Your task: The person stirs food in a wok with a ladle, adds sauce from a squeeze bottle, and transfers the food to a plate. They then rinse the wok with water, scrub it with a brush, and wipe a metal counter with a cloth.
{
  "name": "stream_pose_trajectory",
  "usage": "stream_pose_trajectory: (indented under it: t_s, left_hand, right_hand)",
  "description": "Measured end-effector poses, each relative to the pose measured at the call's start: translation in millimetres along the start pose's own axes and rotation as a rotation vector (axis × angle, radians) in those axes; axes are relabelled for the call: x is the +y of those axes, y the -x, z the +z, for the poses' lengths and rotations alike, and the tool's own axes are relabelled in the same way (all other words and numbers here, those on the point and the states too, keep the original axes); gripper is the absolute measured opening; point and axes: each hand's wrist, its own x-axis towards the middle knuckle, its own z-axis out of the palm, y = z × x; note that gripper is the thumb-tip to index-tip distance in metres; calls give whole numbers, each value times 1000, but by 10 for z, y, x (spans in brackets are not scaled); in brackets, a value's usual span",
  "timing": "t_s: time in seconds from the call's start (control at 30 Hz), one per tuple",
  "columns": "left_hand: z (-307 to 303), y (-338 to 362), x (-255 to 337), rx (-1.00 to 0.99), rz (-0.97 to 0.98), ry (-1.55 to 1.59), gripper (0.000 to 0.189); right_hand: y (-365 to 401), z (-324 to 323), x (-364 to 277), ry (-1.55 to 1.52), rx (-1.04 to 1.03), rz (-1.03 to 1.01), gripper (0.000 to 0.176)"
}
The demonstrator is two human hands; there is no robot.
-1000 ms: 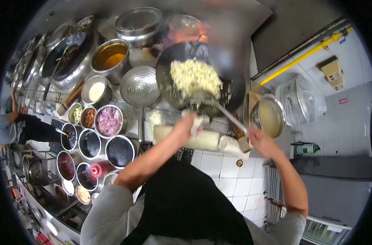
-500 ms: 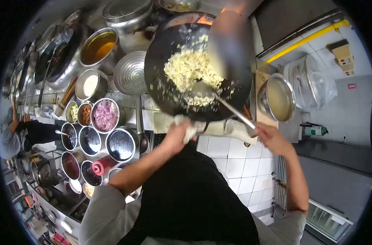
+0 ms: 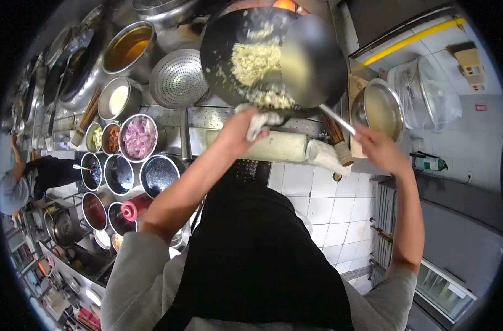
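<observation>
My left hand (image 3: 239, 132) is closed on a folded white cloth (image 3: 261, 123) at the near rim of a large black wok (image 3: 218, 63). Pale yellow and white chopped food (image 3: 257, 60) lies in the wok, with loose bits scattered around the main heap. In my right hand (image 3: 381, 149) is the metal handle of a long ladle (image 3: 338, 118), which slants up and left into the wok. A blurred oval patch covers the wok's right part and hides the ladle's head. Flame (image 3: 284, 5) glows behind the wok's far rim.
Left of the wok lies a perforated strainer (image 3: 178, 80), near a pot of amber liquid (image 3: 129, 47) and a bowl of chopped onion (image 3: 138, 138). A red-capped bottle (image 3: 135, 208) stands among several sauce pots. At right is a steel bowl (image 3: 381, 110). Another person (image 3: 17, 187) stands far left.
The wok, my left hand and the cloth have tilted or shifted, and the near rim sits higher in view. The food has gathered differently. My right hand and the ladle handle have moved slightly right.
</observation>
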Motion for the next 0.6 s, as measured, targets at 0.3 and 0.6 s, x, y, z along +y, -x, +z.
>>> stream_pose_trajectory:
  t_s: [0.3,0.6]
  left_hand:
    - [-579,178,-926,11,30,-118,14]
    - [-364,-491,-865,6,50,-187,17]
  right_hand:
    - [69,407,111,100,327,-190,31]
    - [-498,560,-57,154,351,2,35]
